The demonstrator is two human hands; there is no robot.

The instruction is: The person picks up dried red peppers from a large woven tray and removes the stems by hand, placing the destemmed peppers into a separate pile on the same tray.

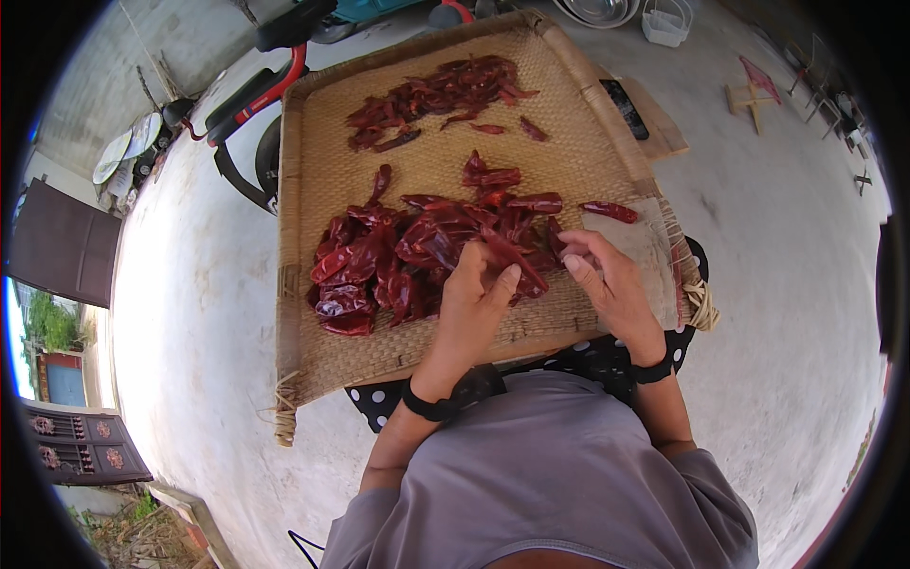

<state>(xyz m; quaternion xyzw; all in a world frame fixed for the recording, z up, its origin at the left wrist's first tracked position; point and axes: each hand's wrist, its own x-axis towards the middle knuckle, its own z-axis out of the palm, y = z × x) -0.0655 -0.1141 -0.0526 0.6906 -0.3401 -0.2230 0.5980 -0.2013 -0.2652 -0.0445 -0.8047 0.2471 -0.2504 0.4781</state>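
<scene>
A shallow woven bamboo tray (pixel 583 163) lies before me. On its near half is a heap of glossy dried red chili peppers (pixel 370 259). My left hand (pixel 473 302) holds one long red chili pepper (pixel 522 267) between thumb and fingers at the heap's right side. Just right of it, the bent fingertips of my right hand (pixel 611 284) are at a small dark red pepper (pixel 555 236); whether they pinch it is hidden. A single whole chili (pixel 609 211) rests beyond that hand, by a pale cloth-like patch (pixel 640 249) along the tray's right edge.
Cut chili pieces (pixel 448 92) form a second pile at the tray's far end. Right of the tray, a wooden board (pixel 657 124) carries a black oblong object (pixel 625 109). A red-and-black wheeled machine (pixel 259 99) stands close on the left. Metal basins (pixel 597 11) and a white basket (pixel 667 27) are beyond.
</scene>
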